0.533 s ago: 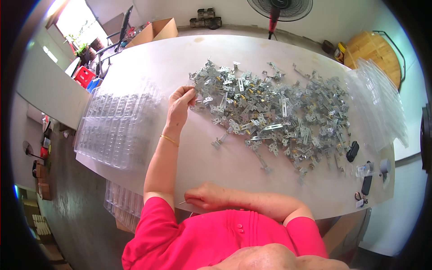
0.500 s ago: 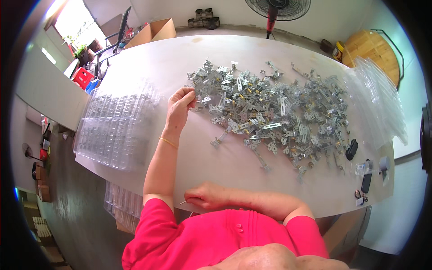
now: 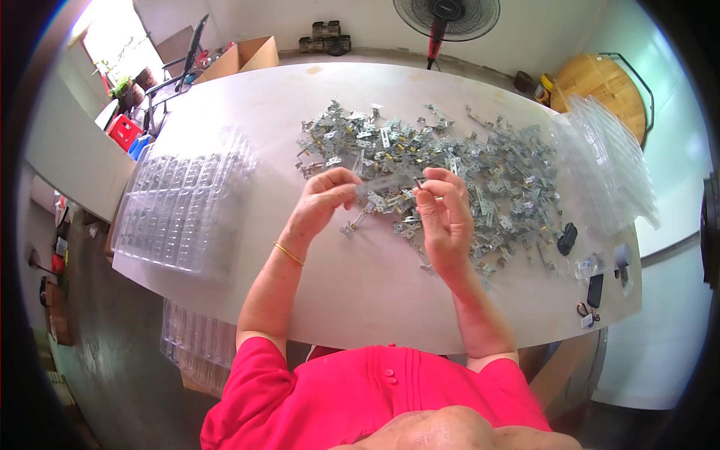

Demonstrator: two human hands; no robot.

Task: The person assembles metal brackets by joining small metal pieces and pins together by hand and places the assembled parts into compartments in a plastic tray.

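My left hand (image 3: 324,196) is closed, its thumb and fingers pinching one end of a flat metal bracket (image 3: 381,182). The bracket is smeared by motion and points toward my other hand. Facing it, my right hand (image 3: 445,229) grips a thin metal rod (image 3: 418,182) between thumb and fingertips, the rod's tip near the bracket's far end. Whether the two touch, I cannot tell. Both hands hover over the near left part of a wide heap of small silvery metal brackets (image 3: 495,180), some with brass-coloured bits.
Stacked clear plastic trays (image 3: 180,202) lie on the left of the table (image 3: 360,300). More clear plastic sheets (image 3: 607,165) rest at the right, near a black case (image 3: 567,238), a tape roll (image 3: 622,256) and keys (image 3: 586,311). Beyond the far edge stands a fan (image 3: 447,19).
My right hand has risen from the near table edge to meet my left over the heap, still with the rod. My left hand has come nearer and right, the bracket now showing in it.
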